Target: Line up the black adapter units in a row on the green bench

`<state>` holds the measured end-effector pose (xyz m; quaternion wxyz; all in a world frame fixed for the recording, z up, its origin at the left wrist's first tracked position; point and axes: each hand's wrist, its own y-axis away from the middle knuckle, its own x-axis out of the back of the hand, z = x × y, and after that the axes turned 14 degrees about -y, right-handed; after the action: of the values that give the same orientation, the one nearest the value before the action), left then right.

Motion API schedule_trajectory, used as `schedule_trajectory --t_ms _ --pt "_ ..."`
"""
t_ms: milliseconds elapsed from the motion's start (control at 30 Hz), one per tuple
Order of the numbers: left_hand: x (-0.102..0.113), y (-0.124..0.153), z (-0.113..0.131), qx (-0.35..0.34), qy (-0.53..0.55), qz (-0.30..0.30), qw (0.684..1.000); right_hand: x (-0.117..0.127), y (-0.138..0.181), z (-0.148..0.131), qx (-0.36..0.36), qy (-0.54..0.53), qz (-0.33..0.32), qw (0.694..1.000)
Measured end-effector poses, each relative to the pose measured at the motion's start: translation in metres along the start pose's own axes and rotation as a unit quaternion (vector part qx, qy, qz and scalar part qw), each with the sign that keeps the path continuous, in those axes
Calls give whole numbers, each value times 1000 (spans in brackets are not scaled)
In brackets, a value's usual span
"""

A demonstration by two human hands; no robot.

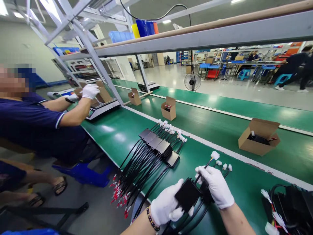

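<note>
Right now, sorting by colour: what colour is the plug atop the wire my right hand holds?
White; the small plastic plug above the right hand, head view.

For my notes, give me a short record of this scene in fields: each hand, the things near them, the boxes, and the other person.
Left hand: the left hand, gloved, grips the black module.
Right hand: the right hand, gloved, holds the cable of that module; it ends in a white connector.
Nearby: a row of modules with black cables lies on the green bench.
Boxes: three open cardboard ones on the belt; the nearest box is at the right.
Other person: a co-worker's gloved hand is over a scale.
</note>
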<state>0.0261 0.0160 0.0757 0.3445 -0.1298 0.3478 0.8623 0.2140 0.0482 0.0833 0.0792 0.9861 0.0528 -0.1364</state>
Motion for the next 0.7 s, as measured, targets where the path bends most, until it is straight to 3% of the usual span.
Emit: schedule_trajectory --t_ms 200,300,433,500,600,700 --pt "4 6 8 -37 -53 42 997 6 3 -1 -29 5 -1 1000" --pt "6 6 8 -24 -57 49 997 8 4 1 -43 -12 1 999" --pt "6 7 5 -26 -101 64 992 9 3 5 -15 -15 8 1000" --pt "3 9 3 -55 -155 110 980 9 3 6 6 -26 4 1000" --pt "-1 13 0 -126 -264 216 932 8 4 6 13 -38 -11 999" --pt "-3 15 -2 -143 -297 233 915 6 6 5 14 -26 -16 999"
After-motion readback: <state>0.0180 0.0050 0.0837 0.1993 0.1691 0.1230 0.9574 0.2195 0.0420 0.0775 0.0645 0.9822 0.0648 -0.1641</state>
